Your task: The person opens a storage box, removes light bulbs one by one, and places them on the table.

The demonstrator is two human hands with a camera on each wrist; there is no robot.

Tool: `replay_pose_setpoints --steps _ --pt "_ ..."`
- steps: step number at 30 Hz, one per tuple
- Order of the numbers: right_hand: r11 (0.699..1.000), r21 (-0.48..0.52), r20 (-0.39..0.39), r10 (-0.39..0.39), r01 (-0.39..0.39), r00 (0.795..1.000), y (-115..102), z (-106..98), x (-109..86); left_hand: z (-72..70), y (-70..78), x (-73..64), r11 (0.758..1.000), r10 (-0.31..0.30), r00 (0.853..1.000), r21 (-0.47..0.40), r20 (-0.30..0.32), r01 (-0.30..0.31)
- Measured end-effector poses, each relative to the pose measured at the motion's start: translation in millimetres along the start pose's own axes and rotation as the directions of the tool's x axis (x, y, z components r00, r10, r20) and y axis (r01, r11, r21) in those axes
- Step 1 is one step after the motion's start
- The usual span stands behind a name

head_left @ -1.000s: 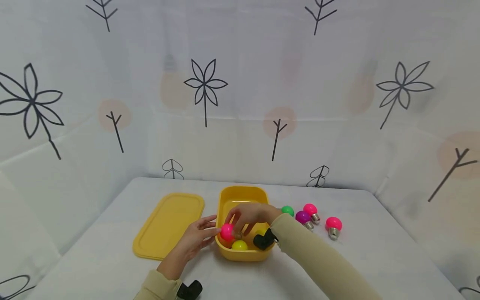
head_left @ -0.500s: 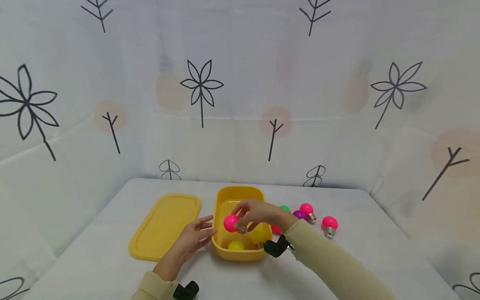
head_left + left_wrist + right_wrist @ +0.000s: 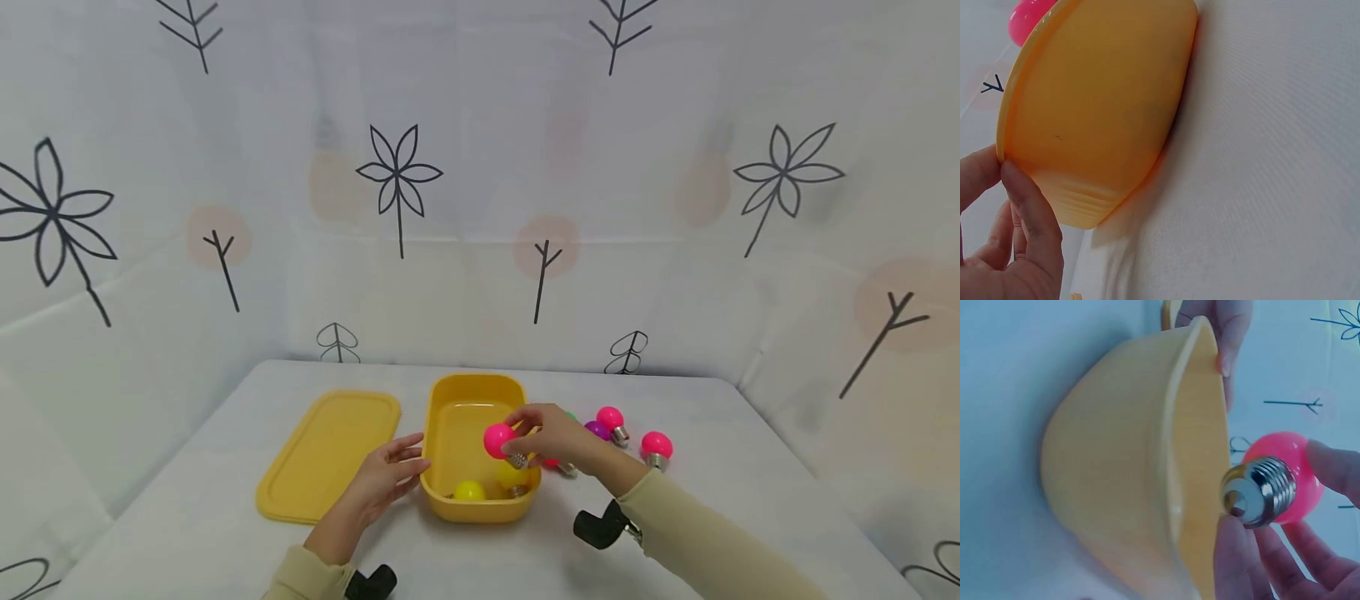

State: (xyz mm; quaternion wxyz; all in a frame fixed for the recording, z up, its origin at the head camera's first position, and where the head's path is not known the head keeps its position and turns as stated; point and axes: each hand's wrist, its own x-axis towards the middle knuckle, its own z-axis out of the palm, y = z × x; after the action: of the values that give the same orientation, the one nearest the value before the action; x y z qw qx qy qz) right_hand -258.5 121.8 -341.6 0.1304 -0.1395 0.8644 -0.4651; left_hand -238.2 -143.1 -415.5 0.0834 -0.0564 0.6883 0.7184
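Note:
My right hand (image 3: 553, 437) holds a pink light bulb (image 3: 498, 440) by its fingers above the right side of a yellow plastic box (image 3: 480, 512). In the right wrist view the bulb's silver screw base (image 3: 1263, 490) points toward the box, with the thumb on the pink globe. Two yellow bulbs lie in the near end of the box, one at the left (image 3: 470, 491) and another at the right (image 3: 512, 477). My left hand (image 3: 384, 477) pinches the box's left rim between thumb and finger, as the left wrist view shows.
A flat yellow lid (image 3: 330, 454) lies left of the box. Right of it are several loose bulbs: a purple one (image 3: 597, 430), pink ones (image 3: 656, 445), a red one (image 3: 551, 463) and a partly hidden green one. A printed cloth hangs behind the white table.
The right hand has lifted the pink bulb from low inside the box at the left and carried it up and right. The left hand has stayed at the rim.

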Motion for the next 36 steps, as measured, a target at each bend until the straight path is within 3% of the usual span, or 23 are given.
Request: replay_pose_setpoints --steps 6,12,28,36 --pt "0.997 -0.009 -0.122 0.069 -0.071 0.99 12.6 -5.6 -8.8 0.1 -0.8 0.5 1.0 0.005 1.0 -0.003 0.005 -0.005" --pt "0.997 -0.01 -0.213 0.075 -0.079 0.974 24.3 -13.3 -19.2 0.4 -0.1 -1.0 1.0 0.003 1.0 0.004 0.01 -0.003" --pt "0.996 -0.042 -0.322 0.063 -0.08 0.945 63.5 -35.6 -35.1 0.0 -1.8 0.8 1.0 0.004 1.0 0.006 0.017 -0.004" --pt "0.993 -0.028 -0.341 0.1 -0.116 0.935 81.1 -38.5 -33.7 0.0 -1.1 0.1 1.0 0.007 1.0 0.003 0.014 -0.007"
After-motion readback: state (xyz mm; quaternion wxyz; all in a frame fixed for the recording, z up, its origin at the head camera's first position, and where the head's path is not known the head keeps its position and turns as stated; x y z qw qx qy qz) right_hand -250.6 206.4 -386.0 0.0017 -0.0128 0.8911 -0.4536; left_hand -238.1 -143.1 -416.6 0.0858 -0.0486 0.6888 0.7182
